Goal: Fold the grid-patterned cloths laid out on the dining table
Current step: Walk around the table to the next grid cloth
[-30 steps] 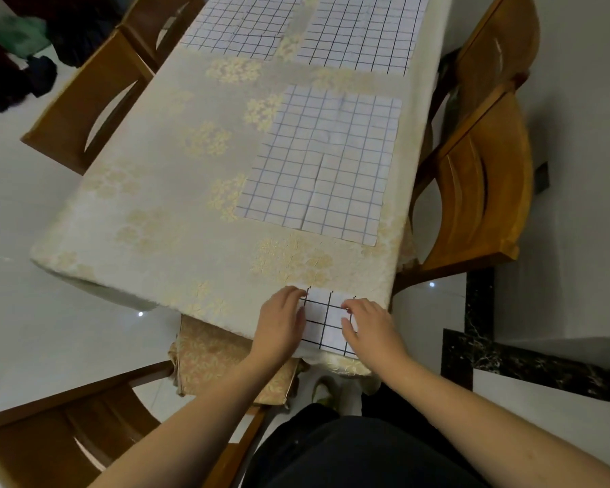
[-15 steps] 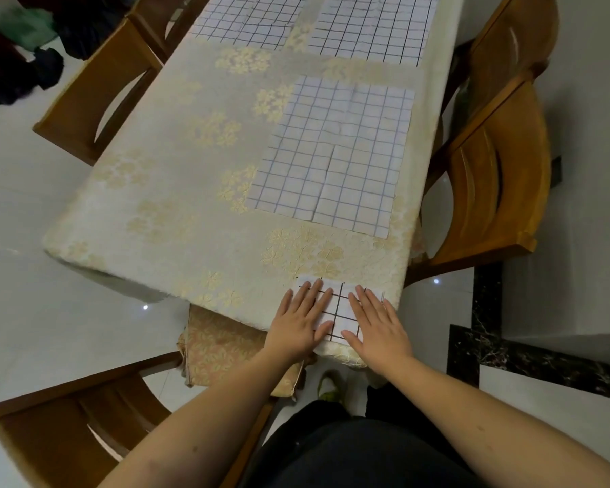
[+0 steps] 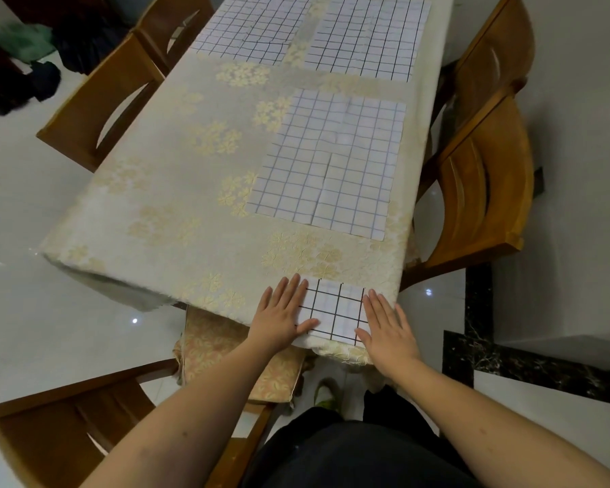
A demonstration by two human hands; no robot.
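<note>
White folded cloth, seemingly square-on to the table's near edge, lies under flat left hand and right hand, gripping nothing.

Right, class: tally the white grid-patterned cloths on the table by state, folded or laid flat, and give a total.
Folded small white grid-patterned cloth, under both hands: 1
White grid-patterned cloths laid flat: 3
Total: 4

Open tablecloth left of the spread grid cloth; chairs crowding the right edge.
</note>
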